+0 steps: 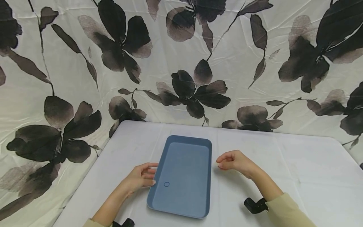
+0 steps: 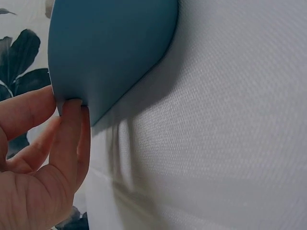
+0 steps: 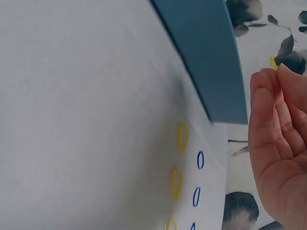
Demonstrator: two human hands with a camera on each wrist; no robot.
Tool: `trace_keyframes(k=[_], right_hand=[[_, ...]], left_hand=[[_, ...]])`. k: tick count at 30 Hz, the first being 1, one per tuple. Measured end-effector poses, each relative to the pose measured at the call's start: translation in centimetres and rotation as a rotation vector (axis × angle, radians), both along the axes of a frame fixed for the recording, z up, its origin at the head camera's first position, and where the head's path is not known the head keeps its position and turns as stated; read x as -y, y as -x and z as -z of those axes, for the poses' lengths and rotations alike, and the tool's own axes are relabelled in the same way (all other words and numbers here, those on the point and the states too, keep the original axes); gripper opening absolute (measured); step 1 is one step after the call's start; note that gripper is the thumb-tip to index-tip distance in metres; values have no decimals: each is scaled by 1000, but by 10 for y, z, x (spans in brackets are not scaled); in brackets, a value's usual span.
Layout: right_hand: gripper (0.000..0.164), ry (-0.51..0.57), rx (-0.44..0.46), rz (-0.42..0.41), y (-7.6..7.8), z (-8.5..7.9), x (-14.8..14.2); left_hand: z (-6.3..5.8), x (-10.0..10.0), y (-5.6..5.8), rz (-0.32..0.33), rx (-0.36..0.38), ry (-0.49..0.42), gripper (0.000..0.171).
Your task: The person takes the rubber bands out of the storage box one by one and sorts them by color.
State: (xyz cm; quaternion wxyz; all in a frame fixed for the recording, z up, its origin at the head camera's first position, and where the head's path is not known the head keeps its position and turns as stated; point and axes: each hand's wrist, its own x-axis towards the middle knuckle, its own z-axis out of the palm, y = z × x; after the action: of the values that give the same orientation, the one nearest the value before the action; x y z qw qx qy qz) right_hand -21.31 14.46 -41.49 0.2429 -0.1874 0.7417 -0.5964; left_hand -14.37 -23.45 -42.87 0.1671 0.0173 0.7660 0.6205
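Note:
A blue rectangular tray (image 1: 187,176) lies on the white table. Inside it, near the left side, is a small dark blue ring (image 1: 166,184). My left hand (image 1: 141,178) holds the tray's left wall, thumb at the rim and fingers against the outer side; the left wrist view shows the fingertips (image 2: 72,106) on that wall. To the right of the tray, apart from it, my right hand (image 1: 235,162) hovers over the table. Between its thumb and index finger it pinches a small yellow ring (image 3: 273,63), mostly hidden by the fingertips.
In the right wrist view, yellow rings (image 3: 177,183) and blue rings (image 3: 196,197) lie in two rows on the table beside the tray. A floral cloth (image 1: 181,63) hangs behind the white table (image 1: 312,176). A black wrist device (image 1: 255,205) sits at the right sleeve.

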Motion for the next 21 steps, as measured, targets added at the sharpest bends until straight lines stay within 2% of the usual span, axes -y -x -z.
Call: trace_keyframes(k=[7,21], right_hand=[[37,-26,-4,21,-6,2,-15],[38,-31,-1,54,-10,5,-46]], left_hand=[[0,0,-2,-13,10,0,64],[4,0,-2,12,-24,5,65]])
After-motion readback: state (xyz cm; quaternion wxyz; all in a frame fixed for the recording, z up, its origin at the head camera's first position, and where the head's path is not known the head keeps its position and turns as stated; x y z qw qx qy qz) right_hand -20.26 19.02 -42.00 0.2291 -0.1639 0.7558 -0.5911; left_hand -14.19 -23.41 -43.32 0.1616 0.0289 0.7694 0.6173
